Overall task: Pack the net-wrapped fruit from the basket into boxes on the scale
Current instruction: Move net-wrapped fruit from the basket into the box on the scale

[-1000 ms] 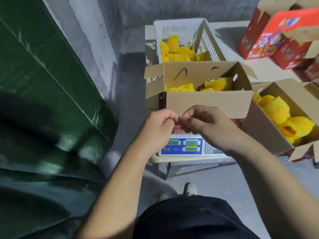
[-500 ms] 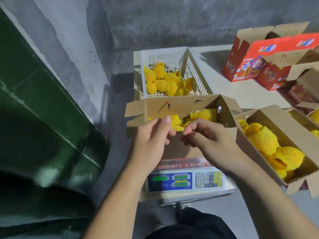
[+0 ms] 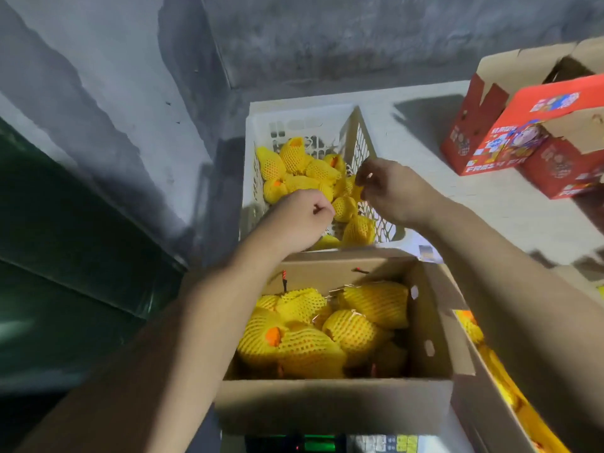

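Many yellow net-wrapped fruit [image 3: 354, 328] in cardboard box [image 3: 333, 405], maybe oranges.

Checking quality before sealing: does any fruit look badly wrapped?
One fruit at the cardboard box's front left shows bare orange skin through its yellow net; another in the white basket does too.
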The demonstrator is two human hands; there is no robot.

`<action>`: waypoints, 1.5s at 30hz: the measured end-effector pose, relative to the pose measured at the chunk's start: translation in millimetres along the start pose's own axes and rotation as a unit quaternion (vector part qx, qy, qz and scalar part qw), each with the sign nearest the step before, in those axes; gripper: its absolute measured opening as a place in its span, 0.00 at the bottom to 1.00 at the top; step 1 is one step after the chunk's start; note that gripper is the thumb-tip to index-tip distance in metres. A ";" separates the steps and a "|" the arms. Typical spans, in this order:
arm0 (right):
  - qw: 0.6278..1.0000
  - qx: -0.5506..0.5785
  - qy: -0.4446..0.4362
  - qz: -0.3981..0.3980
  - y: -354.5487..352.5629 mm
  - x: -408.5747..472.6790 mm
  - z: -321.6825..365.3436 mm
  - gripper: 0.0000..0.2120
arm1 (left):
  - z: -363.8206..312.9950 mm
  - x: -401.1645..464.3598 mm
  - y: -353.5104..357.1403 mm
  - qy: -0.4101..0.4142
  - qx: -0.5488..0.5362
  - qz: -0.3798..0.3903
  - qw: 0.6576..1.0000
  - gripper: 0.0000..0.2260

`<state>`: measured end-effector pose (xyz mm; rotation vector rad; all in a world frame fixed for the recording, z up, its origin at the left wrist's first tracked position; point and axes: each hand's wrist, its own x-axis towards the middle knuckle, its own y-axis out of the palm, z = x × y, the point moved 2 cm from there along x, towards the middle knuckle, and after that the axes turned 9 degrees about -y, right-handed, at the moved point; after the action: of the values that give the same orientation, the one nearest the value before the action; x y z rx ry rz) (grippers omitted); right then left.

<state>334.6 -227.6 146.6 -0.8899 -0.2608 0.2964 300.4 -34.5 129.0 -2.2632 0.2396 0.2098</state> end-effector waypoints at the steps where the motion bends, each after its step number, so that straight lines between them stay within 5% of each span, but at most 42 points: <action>1: 0.998 -0.048 0.010 0.040 5.8 18.6 -17.6 0.09 | 2.1 17.4 9.4 -0.005 0.030 0.020 0.999 0.10; 4: 0.959 -0.186 -0.008 0.214 30.6 56.4 -61.0 0.24 | 11.3 61.0 30.5 -0.010 0.151 0.106 0.983 0.10; 8: 0.872 -0.381 -0.068 0.301 64.2 79.5 -92.0 0.17 | 20.9 104.3 40.6 -0.055 0.224 0.203 0.952 0.04; 13: 0.864 -0.351 -0.109 0.344 103.1 82.4 -101.4 0.19 | 31.6 134.7 77.4 -0.123 0.375 0.266 0.880 0.28; 17: 0.813 -0.356 -0.081 0.454 130.4 76.8 -123.1 0.24 | 45.6 140.2 118.6 -0.212 0.363 0.314 0.852 0.27; 19: 0.813 -0.365 -0.074 0.448 132.6 83.9 -124.7 0.26 | 55.3 140.7 132.9 -0.216 0.375 0.339 0.836 0.25; 24: 0.824 -0.347 -0.034 0.446 131.7 85.0 -129.9 0.32 | 62.9 137.8 145.2 -0.227 0.339 0.319 0.855 0.25; 32: 0.815 -0.329 -0.022 0.476 143.1 82.5 -128.7 0.45 | 56.4 132.6 141.6 -0.196 0.314 0.329 0.869 0.35; 39: 0.829 -0.263 -0.017 0.493 139.0 88.1 -125.9 0.34 | 59.3 132.6 136.0 -0.184 0.390 0.311 0.847 0.39; 41: 0.849 -0.210 0.005 0.485 139.4 88.9 -124.3 0.36 | 61.4 131.8 134.1 -0.205 0.367 0.310 0.853 0.45; 45: 0.871 -0.190 -0.021 0.453 143.4 90.7 -122.0 0.24 | 71.0 131.7 130.4 -0.241 0.274 0.291 0.884 0.47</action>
<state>439.9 -197.8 -31.5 -1.3649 0.0906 1.1716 391.3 -76.8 -42.2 -1.4648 0.6203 0.8891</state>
